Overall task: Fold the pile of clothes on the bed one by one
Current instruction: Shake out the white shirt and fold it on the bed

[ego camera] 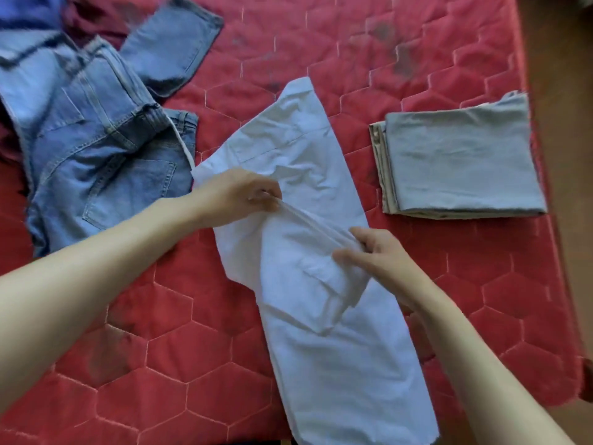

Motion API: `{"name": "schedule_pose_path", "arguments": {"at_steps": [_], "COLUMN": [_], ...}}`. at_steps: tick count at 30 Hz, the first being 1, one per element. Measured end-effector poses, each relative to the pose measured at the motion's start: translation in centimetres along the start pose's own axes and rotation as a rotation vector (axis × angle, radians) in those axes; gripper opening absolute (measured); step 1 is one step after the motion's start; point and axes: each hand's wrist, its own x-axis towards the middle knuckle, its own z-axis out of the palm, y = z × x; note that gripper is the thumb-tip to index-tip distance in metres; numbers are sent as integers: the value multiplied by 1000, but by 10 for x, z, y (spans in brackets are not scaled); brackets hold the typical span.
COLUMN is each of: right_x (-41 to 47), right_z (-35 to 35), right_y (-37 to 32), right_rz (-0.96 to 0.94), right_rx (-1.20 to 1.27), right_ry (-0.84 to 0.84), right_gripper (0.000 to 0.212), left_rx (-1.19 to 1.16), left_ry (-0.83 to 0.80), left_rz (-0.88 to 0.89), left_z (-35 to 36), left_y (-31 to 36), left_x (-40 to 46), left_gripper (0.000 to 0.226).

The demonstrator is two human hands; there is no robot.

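Nearest us, our right hand (373, 255) and left hand (239, 195) each pinch a raised crease across the pale blue garment (321, 252), which lies lengthwise on the red quilted bed (160, 364). Uneven pulling could skew the fold. Beyond wait the folded grey stack (462, 165) and unfolded jeans (96, 139).

Looks like a bedroom in someone's home. Pretty much the whole frame is a bed covered with a red quilted mattress cover (205, 364) stitched in hexagons, a bit stained toward the top. Everyday laundry is spread over it: jeans (96, 146) at the upper left, a folded grey stack (462, 165) on the right. A brown floor strip (571, 155) runs down the right edge.
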Motion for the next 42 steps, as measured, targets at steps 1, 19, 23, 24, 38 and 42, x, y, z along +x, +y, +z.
{"name": "schedule_pose_path", "arguments": {"at_steps": [1,19,23,24,38,42], "right_x": [6,157,119,112,141,149], "right_z": [-31,-123,-38,-22,58,74], "right_y": [-2,72,91,97,87,74], "right_rz": [-7,-328,-569,-583,-713,-709], "right_rx": [-17,-910,-946,-953,-1043,-983], "right_ry": [2,438,282,230,63,-6], "right_gripper": [19,57,58,60,56,62], "left_rx": [-14,442,522,529,254,228], "left_ry": [16,377,310,281,565,605], "left_rz": [-3,-464,-471,-476,-924,-932], "left_z": [0,133,161,168,207,212], "left_y": [10,5,-1,-1,-11,-12], "left_x": [22,114,48,35,-22,-23], "left_gripper": [12,57,61,64,51,53]}}
